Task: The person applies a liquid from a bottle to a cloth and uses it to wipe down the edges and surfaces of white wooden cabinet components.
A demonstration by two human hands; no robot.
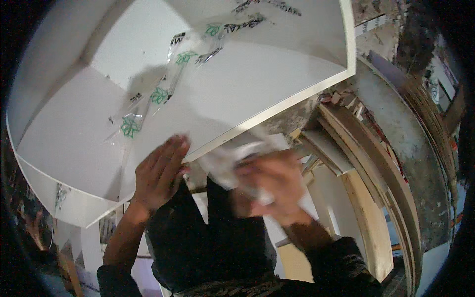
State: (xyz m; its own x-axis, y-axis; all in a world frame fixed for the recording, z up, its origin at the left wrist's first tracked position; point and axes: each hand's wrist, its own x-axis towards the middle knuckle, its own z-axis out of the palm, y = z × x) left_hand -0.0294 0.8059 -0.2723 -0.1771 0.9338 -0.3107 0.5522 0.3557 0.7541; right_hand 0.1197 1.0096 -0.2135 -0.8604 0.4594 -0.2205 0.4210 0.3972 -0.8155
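My left hand [161,175] lies on the near edge of a large white box-shaped cabinet [232,94], its fingers stretched out side by side. Just beyond the cabinet's rim, my right hand [272,185] is smeared by motion. Crumpled whitish, partly see-through material [217,161] is bunched at its fingers and seems gripped; whether it is film or cloth I cannot tell. Inside the cabinet, a long strip of clear plastic film [170,74] with green and black printing runs across the white panel.
Stacked boards [356,143] with raw edges stand on the right. Beyond them are a bundle of thin sticks [430,123] and a worn grey surface [391,114]. At the far left edge, another person's hand [35,230] shows dimly.
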